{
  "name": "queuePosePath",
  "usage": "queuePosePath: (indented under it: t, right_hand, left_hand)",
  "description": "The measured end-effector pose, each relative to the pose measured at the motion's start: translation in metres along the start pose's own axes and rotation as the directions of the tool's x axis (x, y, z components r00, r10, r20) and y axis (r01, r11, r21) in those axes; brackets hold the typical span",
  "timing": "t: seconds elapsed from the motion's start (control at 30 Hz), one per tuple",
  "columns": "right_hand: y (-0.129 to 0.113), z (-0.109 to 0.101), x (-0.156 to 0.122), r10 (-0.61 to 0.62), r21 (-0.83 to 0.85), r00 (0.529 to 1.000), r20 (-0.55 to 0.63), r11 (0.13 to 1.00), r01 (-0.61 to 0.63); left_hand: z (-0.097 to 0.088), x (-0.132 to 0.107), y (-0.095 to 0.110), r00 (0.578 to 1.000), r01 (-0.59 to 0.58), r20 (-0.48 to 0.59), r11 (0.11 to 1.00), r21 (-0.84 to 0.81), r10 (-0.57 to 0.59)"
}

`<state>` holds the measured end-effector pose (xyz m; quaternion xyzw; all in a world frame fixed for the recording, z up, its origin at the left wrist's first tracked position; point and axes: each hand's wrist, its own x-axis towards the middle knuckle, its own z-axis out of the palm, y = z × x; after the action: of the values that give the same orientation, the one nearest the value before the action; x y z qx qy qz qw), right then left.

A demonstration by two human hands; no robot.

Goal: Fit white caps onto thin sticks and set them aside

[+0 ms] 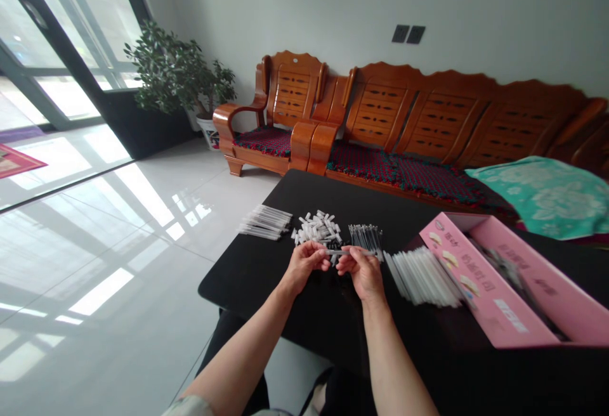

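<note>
A slender clear plastic tube (pixel 349 252) is gripped across the fingers of the left hand (pixel 307 262) and the right hand (pixel 361 271), both closed on it just above a flat black surface (pixel 266 276). Just beyond the hands, a heap of small white plastic caps (pixel 318 229) is piled between a bundle of clear plastic tubes (pixel 265 221) and a cluster of dark-tipped clear tubes (pixel 365 240). A fanned stack of white plastic tubes (pixel 421 276) is laid beside an open pink cardboard box (pixel 495 283).
</note>
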<state>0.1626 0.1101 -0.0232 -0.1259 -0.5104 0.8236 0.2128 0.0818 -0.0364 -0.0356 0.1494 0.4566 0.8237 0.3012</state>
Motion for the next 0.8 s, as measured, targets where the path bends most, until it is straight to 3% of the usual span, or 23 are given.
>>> queuePosePath:
  t: [0.27, 0.37, 0.5, 0.67, 0.8]
  right_hand:
    - [0.002, -0.004, 0.004, 0.103, 0.119, 0.988, -0.112, 0.989, -0.089]
    - [0.003, -0.008, 0.006, 0.153, 0.144, 0.981, -0.123, 0.98, -0.135]
    - [0.004, -0.013, 0.007, 0.199, 0.163, 0.972, -0.124, 0.971, -0.177]
    - [0.003, -0.01, 0.006, 0.175, 0.161, 0.982, -0.073, 0.974, -0.162]
    - [0.0, -0.006, 0.002, 0.127, 0.155, 0.992, 0.006, 0.98, -0.127]
  left_hand:
    - [0.019, -0.004, -0.011, 0.987, -0.152, -0.043, 0.988, 0.015, 0.153]
    - [0.024, -0.006, -0.015, 0.971, -0.227, -0.037, 0.962, 0.15, 0.235]
    - [0.025, -0.011, -0.015, 0.939, -0.312, -0.001, 0.852, 0.421, 0.344]
    - [0.018, -0.008, -0.01, 0.952, -0.287, 0.032, 0.853, 0.436, 0.304]
    - [-0.002, 0.0, 0.013, 0.951, -0.266, -0.024, 0.859, 0.438, 0.307]
